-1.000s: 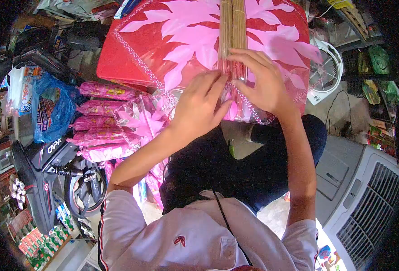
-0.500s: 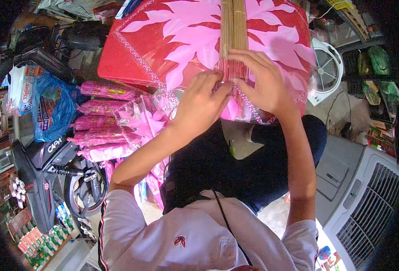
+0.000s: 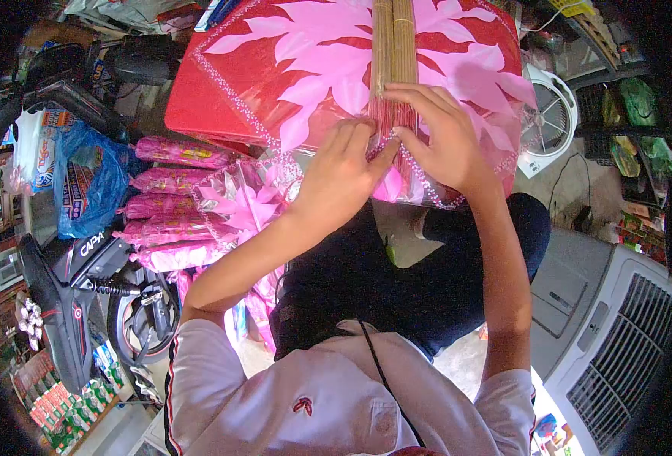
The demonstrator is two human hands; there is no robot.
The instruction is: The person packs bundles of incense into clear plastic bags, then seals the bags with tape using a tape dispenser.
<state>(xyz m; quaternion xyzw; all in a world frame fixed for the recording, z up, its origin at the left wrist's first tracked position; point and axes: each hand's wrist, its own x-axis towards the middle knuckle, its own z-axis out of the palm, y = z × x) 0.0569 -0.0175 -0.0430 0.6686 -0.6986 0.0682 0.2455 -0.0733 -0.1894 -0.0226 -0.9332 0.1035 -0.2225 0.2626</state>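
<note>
A bundle of thin incense sticks [image 3: 394,45], tan above and reddish toward me, lies lengthwise on a clear plastic wrapper [image 3: 328,72] printed with pink leaves. The wrapper is spread over a red table [image 3: 207,99]. At the bundle's near end, my left hand [image 3: 341,163] is closed, its bent fingers and thumb pinching the wrapper's dotted edge. My right hand [image 3: 446,140] curves over the bundle from the right. Its index finger lies across the sticks, and its thumb presses the wrapper edge close to my left thumb. The palms hide part of the near edge.
Several pink wrapped packs [image 3: 176,182] are stacked at left beside a blue plastic bag [image 3: 85,182]. A bicycle-like frame with a black seat [image 3: 58,311] stands farther left. To the right are a white fan [image 3: 550,114] and a grey air cooler [image 3: 617,327].
My thumbs have shifted slightly at the wrapper's near edge, the right one rising a little. The bundle and wrapper otherwise stay in place.
</note>
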